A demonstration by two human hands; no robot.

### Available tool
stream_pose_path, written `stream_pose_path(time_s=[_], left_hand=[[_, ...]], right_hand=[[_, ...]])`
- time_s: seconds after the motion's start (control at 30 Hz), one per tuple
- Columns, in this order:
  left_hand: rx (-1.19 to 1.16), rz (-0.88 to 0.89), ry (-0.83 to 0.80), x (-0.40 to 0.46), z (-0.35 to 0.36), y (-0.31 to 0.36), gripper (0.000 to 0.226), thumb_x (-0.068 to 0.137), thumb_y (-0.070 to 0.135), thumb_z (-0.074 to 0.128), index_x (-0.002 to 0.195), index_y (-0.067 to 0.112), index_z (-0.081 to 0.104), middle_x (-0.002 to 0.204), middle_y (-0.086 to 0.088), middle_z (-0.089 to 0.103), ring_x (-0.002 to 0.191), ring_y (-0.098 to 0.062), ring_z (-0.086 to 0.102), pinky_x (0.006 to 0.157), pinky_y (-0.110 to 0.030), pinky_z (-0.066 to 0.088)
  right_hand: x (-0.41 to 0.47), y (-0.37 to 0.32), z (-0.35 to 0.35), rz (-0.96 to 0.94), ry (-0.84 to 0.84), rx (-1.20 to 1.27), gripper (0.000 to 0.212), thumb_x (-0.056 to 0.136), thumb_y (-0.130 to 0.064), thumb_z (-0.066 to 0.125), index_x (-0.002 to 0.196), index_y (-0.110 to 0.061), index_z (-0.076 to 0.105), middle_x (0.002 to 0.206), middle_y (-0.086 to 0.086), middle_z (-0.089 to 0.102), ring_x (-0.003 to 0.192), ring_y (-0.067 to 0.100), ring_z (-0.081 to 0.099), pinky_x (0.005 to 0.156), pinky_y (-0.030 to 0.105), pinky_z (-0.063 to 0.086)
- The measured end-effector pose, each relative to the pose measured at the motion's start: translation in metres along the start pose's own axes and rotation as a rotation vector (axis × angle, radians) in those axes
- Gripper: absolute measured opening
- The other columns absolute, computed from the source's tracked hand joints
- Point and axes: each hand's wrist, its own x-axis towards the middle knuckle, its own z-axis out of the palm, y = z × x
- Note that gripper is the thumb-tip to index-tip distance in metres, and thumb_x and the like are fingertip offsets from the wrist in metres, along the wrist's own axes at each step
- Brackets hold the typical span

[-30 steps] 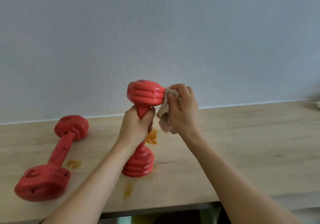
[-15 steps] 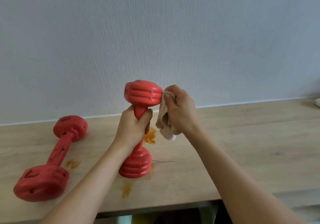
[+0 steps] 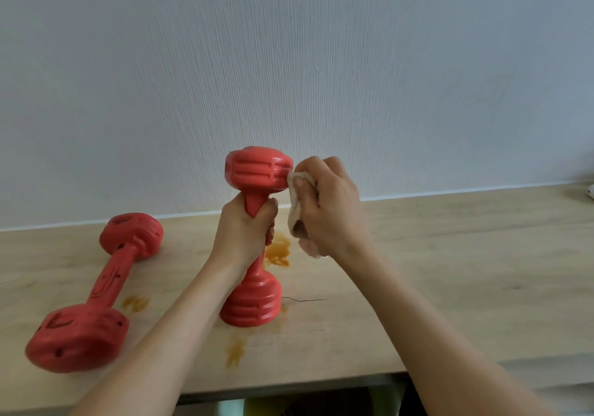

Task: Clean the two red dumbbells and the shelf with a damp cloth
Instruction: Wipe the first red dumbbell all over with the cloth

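Gripping dumbbell (image 3: 257, 177) upright, left hand (image 3: 241, 232), right hand (image 3: 328, 206) pressing cloth (image 3: 297, 210)

Both forearms are bare to the frame's near edge. The left hand (image 3: 241, 229) and right hand (image 3: 328, 206) are bare too.

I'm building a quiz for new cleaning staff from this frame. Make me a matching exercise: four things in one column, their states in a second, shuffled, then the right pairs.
Things:
1. upright dumbbell
2. second dumbbell
3. cloth
4. shelf

States:
A. lying on its side, untouched
B. marked with orange-brown stains
C. bunched in the right hand, pressed to a dumbbell's top end
D. standing on one end, handle gripped by the left hand

Pairs: 1-D, 2-A, 3-C, 4-B
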Motion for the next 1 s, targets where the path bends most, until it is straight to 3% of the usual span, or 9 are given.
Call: stream_pose_path(time_s=[0.13,0.2,0.4,0.53,0.63,0.7,0.8,0.93,1.0], left_hand=[[-0.037,0.013,-0.007,-0.002,-0.002,0.000,0.023,0.091,0.013,0.053,0.071,0.004,0.052,0.050,-0.006,0.051,0.042,-0.012,0.047,0.042,-0.018,0.040],[-0.038,0.010,-0.022,-0.002,-0.001,-0.001,0.024,0.091,0.011,0.052,0.069,0.003,0.051,0.047,-0.004,0.050,0.041,-0.011,0.046,0.042,-0.018,0.039],[-0.090,-0.032,-0.023,-0.001,-0.002,-0.004,0.025,0.091,0.009,0.052,0.066,0.009,0.050,0.044,0.002,0.048,0.041,-0.012,0.045,0.045,-0.021,0.041],[-0.103,-0.009,-0.055,-0.002,-0.003,-0.005,0.029,0.091,0.009,0.053,0.063,0.009,0.050,0.045,0.000,0.048,0.043,-0.014,0.045,0.047,-0.023,0.041],[-0.107,-0.030,-0.046,0.001,-0.002,-0.006,0.029,0.091,0.010,0.053,0.062,0.008,0.049,0.044,-0.002,0.047,0.042,-0.014,0.043,0.047,-0.024,0.039],[-0.117,-0.029,-0.051,0.001,-0.003,-0.006,0.030,0.090,0.012,0.054,0.061,0.009,0.048,0.043,-0.001,0.046,0.042,-0.013,0.042,0.047,-0.024,0.038],[-0.123,-0.001,-0.090,-0.002,-0.004,-0.005,0.028,0.086,0.017,0.057,0.060,0.009,0.051,0.043,-0.001,0.047,0.042,-0.013,0.043,0.045,-0.021,0.039],[-0.152,0.009,-0.155,-0.007,-0.001,-0.005,0.031,0.087,0.009,0.055,0.057,0.011,0.050,0.043,-0.002,0.046,0.042,-0.014,0.042,0.045,-0.023,0.038],[-0.134,0.036,-0.220,-0.009,0.002,-0.003,0.030,0.084,0.014,0.055,0.055,0.010,0.048,0.042,-0.002,0.046,0.041,-0.014,0.043,0.045,-0.021,0.039]], right_hand=[[-0.007,-0.011,0.004,-0.148,0.022,-0.021,0.017,0.095,-0.024,0.048,0.094,-0.009,0.058,0.099,0.003,0.047,0.074,0.018,0.055,0.064,0.032,0.047],[-0.005,-0.008,0.003,-0.114,0.019,0.012,0.015,0.095,-0.023,0.048,0.094,-0.010,0.056,0.099,0.001,0.046,0.074,0.016,0.055,0.064,0.031,0.048],[0.005,0.015,0.005,0.074,-0.042,0.083,0.006,0.095,-0.017,0.048,0.091,-0.019,0.052,0.096,0.000,0.049,0.078,0.007,0.049,0.064,0.009,0.035],[0.010,0.022,0.003,0.174,0.086,0.154,0.004,0.094,-0.020,0.052,0.098,-0.019,0.052,0.102,0.005,0.055,0.086,0.012,0.053,0.073,0.021,0.039],[0.011,0.016,0.001,0.069,0.233,0.292,0.026,0.091,-0.030,0.052,0.114,-0.019,0.048,0.107,0.006,0.057,0.093,0.015,0.057,0.075,0.023,0.046],[0.008,0.011,0.007,-0.034,0.120,0.316,0.031,0.091,-0.032,0.048,0.119,-0.018,0.048,0.109,0.006,0.056,0.091,0.011,0.057,0.073,0.016,0.046],[0.011,0.012,0.017,-0.034,-0.016,0.382,0.027,0.094,-0.034,0.044,0.114,-0.018,0.052,0.097,0.006,0.060,0.083,0.016,0.061,0.072,0.029,0.052],[0.029,0.025,0.009,0.194,-0.084,0.616,0.025,0.100,-0.028,0.037,0.093,-0.016,0.058,0.081,-0.001,0.061,0.077,0.013,0.059,0.076,0.038,0.049],[0.033,0.029,0.001,0.335,-0.175,0.799,0.032,0.102,-0.026,0.033,0.085,-0.015,0.058,0.070,-0.005,0.063,0.069,0.009,0.060,0.067,0.027,0.049]])
